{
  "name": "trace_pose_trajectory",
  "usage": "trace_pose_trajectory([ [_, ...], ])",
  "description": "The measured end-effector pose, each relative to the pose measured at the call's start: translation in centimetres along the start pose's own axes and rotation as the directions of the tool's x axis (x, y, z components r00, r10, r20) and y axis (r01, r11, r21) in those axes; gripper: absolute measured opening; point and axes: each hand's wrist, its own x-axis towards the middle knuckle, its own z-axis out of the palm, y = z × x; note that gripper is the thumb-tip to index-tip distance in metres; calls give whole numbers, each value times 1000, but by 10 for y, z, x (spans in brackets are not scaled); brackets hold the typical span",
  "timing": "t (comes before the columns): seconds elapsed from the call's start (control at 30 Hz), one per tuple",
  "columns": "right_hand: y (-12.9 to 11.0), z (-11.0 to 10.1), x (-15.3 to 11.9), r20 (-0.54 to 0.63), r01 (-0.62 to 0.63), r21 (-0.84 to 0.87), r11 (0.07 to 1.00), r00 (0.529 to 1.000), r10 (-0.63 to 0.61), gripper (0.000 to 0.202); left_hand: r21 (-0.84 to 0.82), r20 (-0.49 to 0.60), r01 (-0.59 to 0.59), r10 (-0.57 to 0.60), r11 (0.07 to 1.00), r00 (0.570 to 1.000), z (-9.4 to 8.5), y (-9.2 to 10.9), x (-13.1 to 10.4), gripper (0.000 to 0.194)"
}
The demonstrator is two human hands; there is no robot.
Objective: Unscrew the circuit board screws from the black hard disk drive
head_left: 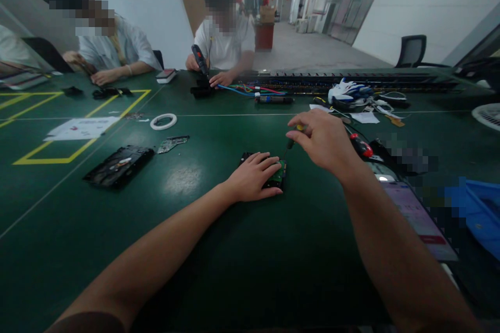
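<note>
A hard drive point(278, 183) with a green circuit board facing up lies on the green table in front of me. My left hand point(253, 177) rests flat across it with fingers stretched out, covering much of the board. In my right hand point(322, 138) is a screwdriver point(290, 143) with a yellow-topped handle, gripped between thumb and fingers. Its thin shaft points down at the far right corner of the drive; whether the tip touches a screw is too small to tell.
Left of me lie a black drive casing point(119, 165), a loose circuit board point(172, 144) and a white tape roll point(163, 122). At right are gloves point(349, 92), a red-black tool point(361, 145) and a blue bin point(480, 213). Across the table a co-worker holds a power screwdriver point(200, 60).
</note>
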Motion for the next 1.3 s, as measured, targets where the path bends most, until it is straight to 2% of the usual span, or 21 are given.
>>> trace_pose_trajectory([
  [0.33, -7, -12, -1, 104, 80, 10, 997, 991, -80, 28, 13, -7, -6, 6, 1000, 1000, 0, 2, 0, 80],
  [0.47, -7, -11, -1, 96, 44, 15, 999, 994, -45, 25, 23, -22, -21, 21, 1000, 1000, 1, 2, 0, 78],
  [0.63, -2, -8, 0, 52, -43, 2, 999, 998, 43, 8, 5, -32, -26, 26, 1000, 999, 2, 2, -1, 75],
  [0.73, 1, -7, 0, 46, -54, -48, 997, 997, 57, 9, -13, -38, -31, 30, 999, 999, 2, 1, -2, 74],
  [1.07, -1, -7, -1, 10, -80, -141, 987, 997, 83, 24, -39, -46, -36, 34, 999, 998, 1, 0, -2, 74],
  [1.17, -4, -7, -1, 7, -73, -131, 989, 997, 75, 20, -35, -38, -36, 35, 999, 999, 1, 0, -1, 74],
  [1.3, -6, -6, 0, 39, 4, -44, 999, 999, -2, 8, -31, -28, -30, 29, 999, 999, 2, 0, -1, 74],
])
